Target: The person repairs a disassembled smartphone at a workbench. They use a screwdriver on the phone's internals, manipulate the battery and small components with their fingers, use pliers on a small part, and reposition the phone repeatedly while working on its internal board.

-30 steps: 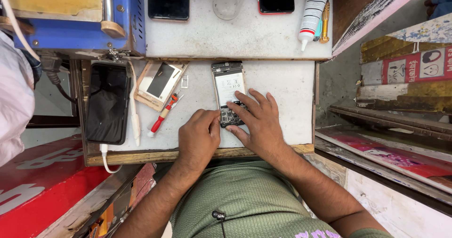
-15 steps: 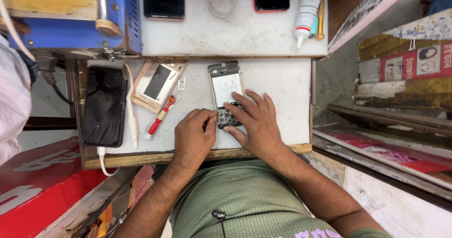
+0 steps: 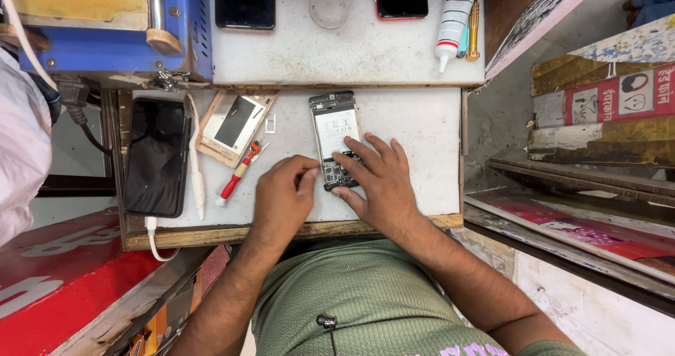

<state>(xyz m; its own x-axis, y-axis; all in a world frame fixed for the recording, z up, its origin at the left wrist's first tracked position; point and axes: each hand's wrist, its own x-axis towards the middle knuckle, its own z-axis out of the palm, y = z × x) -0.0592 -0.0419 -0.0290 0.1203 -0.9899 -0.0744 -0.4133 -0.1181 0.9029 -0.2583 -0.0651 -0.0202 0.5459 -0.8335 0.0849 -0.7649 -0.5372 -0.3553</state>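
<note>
While the opened phone [image 3: 335, 139] lies mid-frame on the table [image 3: 415, 127], the right hand [image 3: 378, 180] spreads its fingers over its lower end, and the left hand [image 3: 283, 195] curls its fingers just beside it.

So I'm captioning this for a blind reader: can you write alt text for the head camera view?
Seen from above, a person's left hand and right hand work on the lower end of an opened phone lying on a white work surface. A red-handled screwdriver and a black phone lie to the left; a glue tube sits behind.
</note>
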